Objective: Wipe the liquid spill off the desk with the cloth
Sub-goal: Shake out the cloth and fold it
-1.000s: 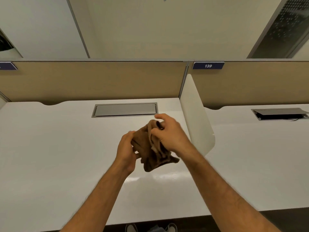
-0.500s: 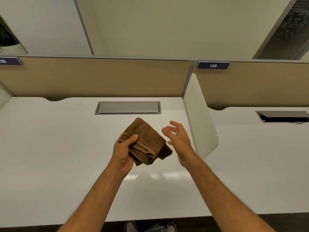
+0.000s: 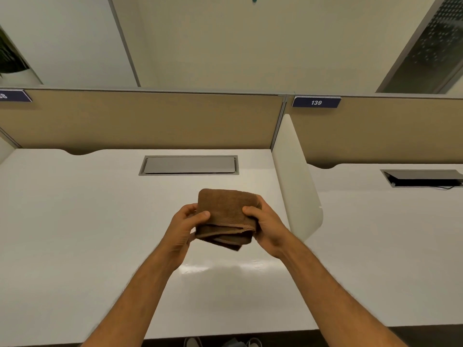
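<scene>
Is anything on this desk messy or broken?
One thing looks odd: a shiny wet-looking patch lies on the white desk, just below the hands. It seems to be spilled liquid. The brown cloth is folded, held above the desk by the left hand and right hand. Nothing looks broken.

Both forearms are bare to the bottom edge of the view, with no sleeves, and fine hair shows on them. The left hand (image 3: 184, 227) and right hand (image 3: 269, 225) have short nails. 2 light shoe tips (image 3: 193, 342) show below.
</scene>
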{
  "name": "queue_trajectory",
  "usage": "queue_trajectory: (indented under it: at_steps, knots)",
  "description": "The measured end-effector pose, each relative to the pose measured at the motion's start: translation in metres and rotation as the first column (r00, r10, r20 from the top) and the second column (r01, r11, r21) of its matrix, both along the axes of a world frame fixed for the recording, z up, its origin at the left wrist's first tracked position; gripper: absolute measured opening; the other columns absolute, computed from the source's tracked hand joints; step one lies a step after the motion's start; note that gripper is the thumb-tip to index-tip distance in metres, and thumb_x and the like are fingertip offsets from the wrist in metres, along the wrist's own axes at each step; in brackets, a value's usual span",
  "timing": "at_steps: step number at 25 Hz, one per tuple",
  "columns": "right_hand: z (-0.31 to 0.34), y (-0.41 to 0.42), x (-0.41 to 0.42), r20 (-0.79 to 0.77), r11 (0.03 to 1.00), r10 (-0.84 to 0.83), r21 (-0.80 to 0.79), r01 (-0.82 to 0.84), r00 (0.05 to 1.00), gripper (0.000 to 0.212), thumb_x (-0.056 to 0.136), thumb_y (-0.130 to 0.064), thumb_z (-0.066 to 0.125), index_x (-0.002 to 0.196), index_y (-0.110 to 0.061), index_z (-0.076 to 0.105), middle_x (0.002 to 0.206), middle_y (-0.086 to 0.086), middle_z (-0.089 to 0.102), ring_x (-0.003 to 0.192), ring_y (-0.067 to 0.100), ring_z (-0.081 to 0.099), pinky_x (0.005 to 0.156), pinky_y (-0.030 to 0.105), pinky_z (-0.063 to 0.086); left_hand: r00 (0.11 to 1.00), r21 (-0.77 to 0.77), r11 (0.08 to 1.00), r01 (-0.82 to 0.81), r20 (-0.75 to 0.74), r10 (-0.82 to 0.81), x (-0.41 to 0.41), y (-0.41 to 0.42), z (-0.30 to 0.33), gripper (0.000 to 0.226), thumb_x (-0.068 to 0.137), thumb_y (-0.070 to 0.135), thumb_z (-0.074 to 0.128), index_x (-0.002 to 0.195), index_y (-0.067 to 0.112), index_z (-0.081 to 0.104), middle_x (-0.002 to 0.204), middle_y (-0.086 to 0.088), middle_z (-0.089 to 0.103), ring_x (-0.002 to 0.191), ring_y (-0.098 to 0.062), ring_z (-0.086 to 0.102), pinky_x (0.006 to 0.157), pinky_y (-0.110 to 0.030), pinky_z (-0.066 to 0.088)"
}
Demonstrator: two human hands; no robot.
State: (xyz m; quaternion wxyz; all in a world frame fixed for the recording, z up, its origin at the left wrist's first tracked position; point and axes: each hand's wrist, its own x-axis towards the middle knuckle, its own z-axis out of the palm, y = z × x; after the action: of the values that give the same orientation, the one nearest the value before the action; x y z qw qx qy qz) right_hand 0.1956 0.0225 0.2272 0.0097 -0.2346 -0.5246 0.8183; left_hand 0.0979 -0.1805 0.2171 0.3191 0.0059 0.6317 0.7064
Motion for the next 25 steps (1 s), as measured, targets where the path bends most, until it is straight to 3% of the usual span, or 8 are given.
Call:
queue_trajectory:
  at_steps: [2,6,11,15,17,20,25]
  knots:
    - [0.010,0.005,-0.001,0.019,0.998,0.042,0.055,-0.043,0.999,0.033,0.092,-0.016,0.057,0.123,-0.026,0.062,0.112,0.002,0.070,0.097,0.019,0.067,0.071,0.030,0.057,0.998,-0.039,0.997,0.065,0.013,-0.064,0.003,0.004,0.003,0.063,0.075,0.047,0.077,0.129,0.020,0.060,0.130,-0.002,0.068,0.123,-0.024,0.065,0.105,-0.043,0.053]
    - [0.015,0.000,-0.004,0.053,0.998,0.052,0.030,-0.054,0.997,0.035,0.090,-0.022,0.055,0.125,-0.027,0.058,0.110,0.006,0.068,0.092,0.022,0.067,0.064,0.032,0.057,0.995,-0.064,0.995,0.082,-0.048,-0.085,0.018,0.025,0.009,0.064,0.078,0.067,0.074,0.130,0.031,0.059,0.126,0.007,0.070,0.114,-0.015,0.070,0.089,-0.032,0.059]
    - [0.003,0.007,-0.001,0.075,0.997,-0.075,0.035,0.073,0.994,0.045,0.098,-0.021,0.063,0.135,-0.032,0.039,0.126,0.004,0.061,0.104,0.022,0.066,0.070,0.029,0.058,0.993,-0.092,0.994,-0.062,-0.111,0.051,0.020,0.038,0.003,0.029,0.098,0.042,0.065,0.123,0.030,0.059,0.126,0.002,0.068,0.118,-0.019,0.067,0.087,-0.029,0.057]
    - [-0.015,0.005,0.002,0.082,0.971,-0.106,0.222,0.086,0.991,0.053,0.097,-0.029,0.067,0.140,-0.039,0.038,0.144,0.002,0.053,0.123,0.026,0.060,0.094,0.041,0.059,0.998,-0.082,0.996,-0.019,-0.058,0.014,0.010,0.028,-0.009,0.047,0.099,0.026,0.070,0.143,0.026,0.052,0.135,-0.001,0.062,0.122,-0.024,0.064,0.091,-0.035,0.060]
    - [-0.021,0.005,0.001,0.065,0.954,-0.106,0.289,0.083,0.992,0.058,0.097,-0.028,0.068,0.145,-0.041,0.040,0.147,-0.002,0.050,0.130,0.023,0.055,0.104,0.046,0.054,0.999,-0.051,0.998,0.039,0.007,-0.039,-0.003,0.026,-0.018,0.055,0.098,0.011,0.071,0.146,0.026,0.049,0.135,-0.005,0.062,0.118,-0.028,0.066,0.082,-0.032,0.062]
    - [-0.028,0.013,-0.002,0.069,0.918,-0.166,0.374,0.129,0.984,0.064,0.094,-0.020,0.070,0.150,-0.036,0.042,0.147,-0.007,0.051,0.131,0.014,0.053,0.105,0.036,0.052,0.990,-0.030,0.990,0.140,0.036,-0.138,-0.030,0.036,-0.031,0.065,0.093,-0.009,0.067,0.145,0.025,0.049,0.136,-0.010,0.062,0.116,-0.030,0.067,0.072,-0.028,0.062]
    - [-0.057,0.032,-0.022,0.106,0.856,-0.291,0.471,0.210,0.951,0.060,0.094,-0.010,0.069,0.147,-0.030,0.049,0.137,-0.008,0.057,0.111,-0.007,0.057,0.076,0.007,0.052,0.982,-0.085,0.979,0.187,0.007,-0.187,-0.065,0.064,-0.075,0.062,0.091,-0.008,0.071,0.145,0.017,0.053,0.143,-0.007,0.060,0.128,-0.029,0.063,0.093,-0.041,0.062]
